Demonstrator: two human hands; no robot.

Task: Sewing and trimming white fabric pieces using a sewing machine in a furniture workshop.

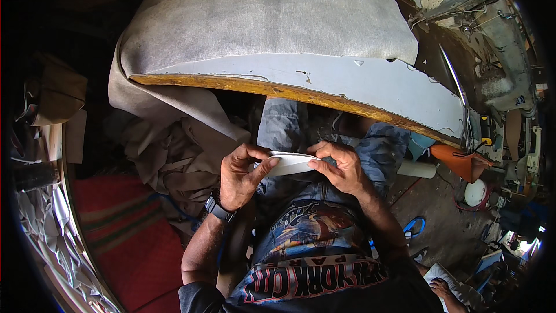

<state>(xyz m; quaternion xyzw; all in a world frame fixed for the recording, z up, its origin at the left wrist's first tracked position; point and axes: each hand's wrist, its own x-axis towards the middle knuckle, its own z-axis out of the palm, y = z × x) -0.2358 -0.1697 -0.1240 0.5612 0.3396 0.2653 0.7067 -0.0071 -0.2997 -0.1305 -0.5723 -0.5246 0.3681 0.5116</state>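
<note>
Between my two hands, above my lap, is a small white piece of thin sheet material (291, 164), folded or doubled along its length. My left hand (246, 174) pinches its left end between thumb and fingers. At the other end my right hand (340, 166) pinches it the same way. What the piece is made of, I cannot tell. Just beyond my hands stands a table (399, 84) with a pale top and a worn yellow-brown edge. A large sheet of grey-beige fabric (272, 11) covers most of it and hangs over its left end.
A sewing machine (501, 52) stands at the right. Scissors (454, 75) lie at the table's right edge, near an orange piece of material (457, 162). Crumpled fabric (174, 162) is heaped at left, beside a red striped mat (121, 226). Another person's hand (443, 287) shows at lower right.
</note>
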